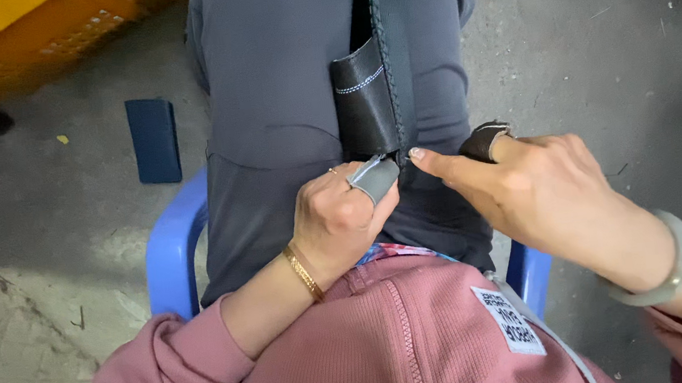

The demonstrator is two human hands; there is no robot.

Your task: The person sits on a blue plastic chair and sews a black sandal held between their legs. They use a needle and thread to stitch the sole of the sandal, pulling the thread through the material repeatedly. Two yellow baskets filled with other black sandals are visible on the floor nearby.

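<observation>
A black leather piece with white stitching and a braided edge lies on my lap, over grey trousers. My left hand is closed at its lower end, a grey finger guard on the forefinger and a thin needle tip showing beside it. My right hand pinches the leather's lower edge with the thumb tip, and a dark finger guard covers one finger. A gold bracelet sits on my left wrist, a pale green bangle on the right.
I sit on a blue plastic chair over a grey concrete floor. A dark blue flat rectangle lies on the floor to the left. A yellow-orange crate stands at the upper left.
</observation>
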